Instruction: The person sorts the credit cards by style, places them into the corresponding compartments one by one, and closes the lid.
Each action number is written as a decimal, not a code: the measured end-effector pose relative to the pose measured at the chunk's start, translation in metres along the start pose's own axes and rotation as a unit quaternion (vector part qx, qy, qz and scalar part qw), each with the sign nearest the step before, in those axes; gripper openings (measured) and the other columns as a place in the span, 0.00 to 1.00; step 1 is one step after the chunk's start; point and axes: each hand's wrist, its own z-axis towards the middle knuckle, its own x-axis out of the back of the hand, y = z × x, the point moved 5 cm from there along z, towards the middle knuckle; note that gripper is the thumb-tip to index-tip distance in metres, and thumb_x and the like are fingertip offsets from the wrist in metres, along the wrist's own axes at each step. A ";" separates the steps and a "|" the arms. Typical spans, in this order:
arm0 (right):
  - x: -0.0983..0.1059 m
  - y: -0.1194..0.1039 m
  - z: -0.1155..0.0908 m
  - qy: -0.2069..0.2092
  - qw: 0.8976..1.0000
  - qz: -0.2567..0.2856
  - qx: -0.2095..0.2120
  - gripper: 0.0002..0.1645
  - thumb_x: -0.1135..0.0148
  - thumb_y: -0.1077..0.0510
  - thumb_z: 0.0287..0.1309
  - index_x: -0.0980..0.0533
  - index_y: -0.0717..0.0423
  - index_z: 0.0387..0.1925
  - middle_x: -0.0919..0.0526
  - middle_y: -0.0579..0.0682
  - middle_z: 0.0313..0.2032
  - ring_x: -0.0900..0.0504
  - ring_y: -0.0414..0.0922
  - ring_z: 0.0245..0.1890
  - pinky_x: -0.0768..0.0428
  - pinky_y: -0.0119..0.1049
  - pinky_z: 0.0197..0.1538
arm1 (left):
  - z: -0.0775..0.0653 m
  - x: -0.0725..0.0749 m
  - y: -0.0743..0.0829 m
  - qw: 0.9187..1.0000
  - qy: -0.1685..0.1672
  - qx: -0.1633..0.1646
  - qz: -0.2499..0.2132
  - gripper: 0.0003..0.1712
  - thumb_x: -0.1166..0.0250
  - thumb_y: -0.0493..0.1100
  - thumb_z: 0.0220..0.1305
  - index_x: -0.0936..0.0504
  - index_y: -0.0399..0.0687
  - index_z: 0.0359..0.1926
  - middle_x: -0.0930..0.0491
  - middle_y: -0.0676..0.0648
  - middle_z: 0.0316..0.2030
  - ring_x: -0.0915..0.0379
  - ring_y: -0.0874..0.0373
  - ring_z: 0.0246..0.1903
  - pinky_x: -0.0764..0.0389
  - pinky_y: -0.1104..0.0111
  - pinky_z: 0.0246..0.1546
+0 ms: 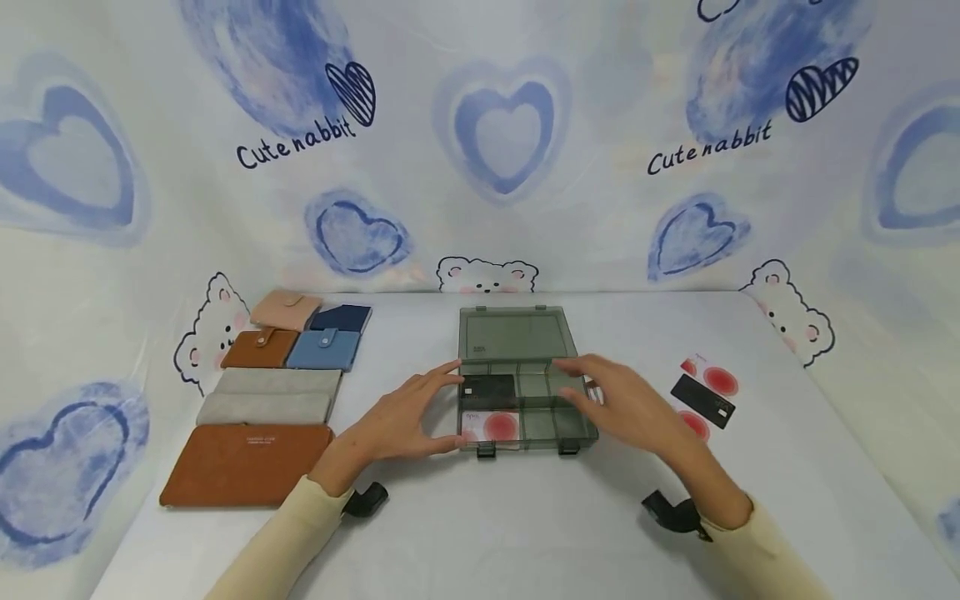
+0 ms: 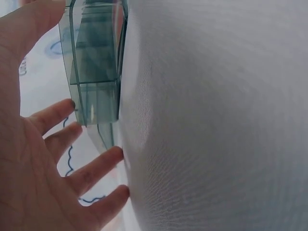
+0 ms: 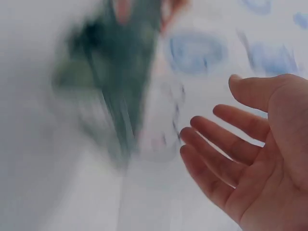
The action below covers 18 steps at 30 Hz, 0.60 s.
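Note:
A translucent green compartment box [image 1: 513,333] stands on the table with its lid laid back. In its left compartments are a black card [image 1: 487,389] and, in front of it, a white card with a red circle [image 1: 491,427]. My left hand [image 1: 397,421] spans the box's left side, thumb near the front corner and fingertips at the rim. Its fingers are spread in the left wrist view, beside the box wall [image 2: 96,57]. Over the right end of the box, my right hand [image 1: 618,400] has its fingers extended and holds nothing. The box [image 3: 122,57] is blurred in the right wrist view.
Right of the box lie another black card [image 1: 702,401] and red-and-white cards [image 1: 721,381]. At left are a large brown wallet [image 1: 240,467], a grey wallet [image 1: 272,396], a small brown one [image 1: 260,350], a blue one [image 1: 324,352], a navy one [image 1: 341,317] and a beige one [image 1: 286,310].

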 end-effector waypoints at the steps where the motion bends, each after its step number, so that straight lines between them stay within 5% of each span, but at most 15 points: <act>1: 0.011 0.010 0.000 0.016 1.000 0.003 -0.005 0.29 0.36 0.50 0.69 0.26 0.54 0.67 0.20 0.51 0.60 0.17 0.53 0.54 0.19 0.52 0.53 | 0.000 0.000 0.000 1.000 0.001 0.000 -0.001 0.54 0.38 0.79 0.55 0.37 0.59 0.76 0.51 0.59 0.79 0.40 0.50 0.72 0.23 0.42 0.54; 9: 0.064 0.112 -0.023 0.117 0.984 -0.042 -0.124 0.26 0.35 0.57 0.68 0.27 0.63 0.63 0.17 0.65 0.50 0.20 0.62 0.51 0.22 0.62 0.53 | 0.004 0.001 0.001 1.000 0.007 -0.006 0.012 0.52 0.35 0.76 0.55 0.36 0.59 0.75 0.51 0.59 0.79 0.39 0.51 0.72 0.27 0.44 0.60; 18: 0.066 0.203 -0.060 0.033 0.971 -0.032 -0.236 0.37 0.38 0.46 0.69 0.34 0.65 0.68 0.25 0.73 0.57 0.27 0.70 0.57 0.20 0.63 0.49 | 0.001 -0.001 -0.001 1.000 0.004 -0.002 0.006 0.54 0.36 0.77 0.55 0.36 0.57 0.76 0.51 0.58 0.80 0.39 0.49 0.71 0.30 0.43 0.62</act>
